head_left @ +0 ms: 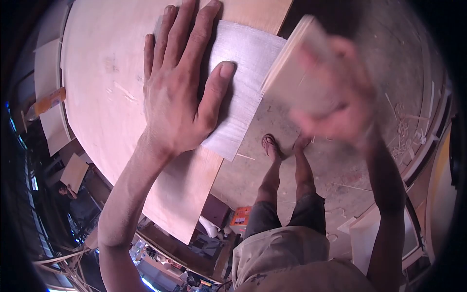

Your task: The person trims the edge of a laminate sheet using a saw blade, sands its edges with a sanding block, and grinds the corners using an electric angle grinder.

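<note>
A pale plywood board (112,73) fills the upper left. Along its right edge lies a whitish-grey laminate-like sheet (248,58) that overhangs the board a little. My left hand (177,104) presses flat with fingers spread, the thumb on the sheet and the palm at its left side. A flat wooden block (292,65), tilted, is gripped in my right hand (343,92). The block's long edge meets or nearly meets the sheet's right edge; contact cannot be made out. Motion blurs the right hand, and its fingers wrap round the block.
Wood strips and shavings (401,121) litter the concrete floor on the right. An orange box (241,216) stands below the board. At far left, another person (72,193) is beside a wooden panel (75,171). A cluttered shelf (170,265) lies at the bottom.
</note>
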A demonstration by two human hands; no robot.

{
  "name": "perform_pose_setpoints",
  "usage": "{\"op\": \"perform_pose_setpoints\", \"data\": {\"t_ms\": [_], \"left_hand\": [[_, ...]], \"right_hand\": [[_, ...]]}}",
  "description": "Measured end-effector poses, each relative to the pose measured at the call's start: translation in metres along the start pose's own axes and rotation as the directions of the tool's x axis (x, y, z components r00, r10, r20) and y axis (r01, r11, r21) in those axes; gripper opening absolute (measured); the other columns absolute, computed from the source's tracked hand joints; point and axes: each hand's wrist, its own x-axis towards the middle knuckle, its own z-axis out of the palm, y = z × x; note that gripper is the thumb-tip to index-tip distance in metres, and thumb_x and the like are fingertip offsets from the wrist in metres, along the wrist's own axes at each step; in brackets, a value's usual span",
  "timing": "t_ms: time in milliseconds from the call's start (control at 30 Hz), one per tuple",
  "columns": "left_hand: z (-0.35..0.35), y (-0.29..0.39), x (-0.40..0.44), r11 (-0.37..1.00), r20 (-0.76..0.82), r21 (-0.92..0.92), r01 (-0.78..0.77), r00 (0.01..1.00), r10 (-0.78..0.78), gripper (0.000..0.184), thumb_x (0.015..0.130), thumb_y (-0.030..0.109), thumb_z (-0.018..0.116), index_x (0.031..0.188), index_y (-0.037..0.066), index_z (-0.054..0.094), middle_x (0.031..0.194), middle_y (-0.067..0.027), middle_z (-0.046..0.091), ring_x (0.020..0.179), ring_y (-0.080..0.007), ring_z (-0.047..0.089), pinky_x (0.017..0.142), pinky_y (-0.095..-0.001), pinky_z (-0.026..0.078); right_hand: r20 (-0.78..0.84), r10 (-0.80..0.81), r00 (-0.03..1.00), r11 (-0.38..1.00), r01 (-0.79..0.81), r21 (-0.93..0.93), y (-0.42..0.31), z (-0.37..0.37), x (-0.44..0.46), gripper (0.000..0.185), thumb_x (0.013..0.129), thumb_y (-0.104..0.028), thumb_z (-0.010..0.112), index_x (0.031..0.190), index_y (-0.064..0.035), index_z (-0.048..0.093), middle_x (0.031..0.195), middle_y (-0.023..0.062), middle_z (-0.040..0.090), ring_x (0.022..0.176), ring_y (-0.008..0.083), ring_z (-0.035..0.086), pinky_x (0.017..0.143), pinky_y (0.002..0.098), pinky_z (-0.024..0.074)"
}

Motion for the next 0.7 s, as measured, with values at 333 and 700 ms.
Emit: {"op": "perform_pose_setpoints", "data": {"t_ms": [333, 700], "left_hand": [[-0.001, 0.001, -0.004, 1.0, 0.022, -0.008, 0.023, 0.999, -0.023, 0.065, 0.096, 0.045, 0.049, 0.152, 0.011, 0.041, 0.159, -0.02, 0.033, 0.148, -0.0401, 0.028, 0.119, -0.0567, 0.017], [-0.005, 0.003, -0.001, 0.998, 0.051, 0.024, 0.058, 0.997, -0.059, 0.067, 0.095, 0.044, 0.053, 0.151, 0.01, 0.042, 0.159, -0.0203, 0.032, 0.148, -0.0396, 0.028, 0.12, -0.0555, 0.017]], "right_hand": [[-0.249, -0.042, 0.968, 0.999, 0.032, -0.044, -0.024, 0.04, -0.037, 0.091, 0.085, -0.054, 0.068, 0.151, -0.0017, 0.035, 0.146, 0.0308, 0.032, 0.125, 0.0401, 0.045, 0.093, 0.0456, 0.0493], [-0.326, -0.152, 0.933, 0.986, 0.164, 0.009, -0.007, 0.101, -0.037, 0.078, 0.089, -0.039, 0.067, 0.152, -0.0048, 0.037, 0.145, 0.0212, 0.037, 0.123, 0.0318, 0.049, 0.092, 0.0382, 0.0493]]}}
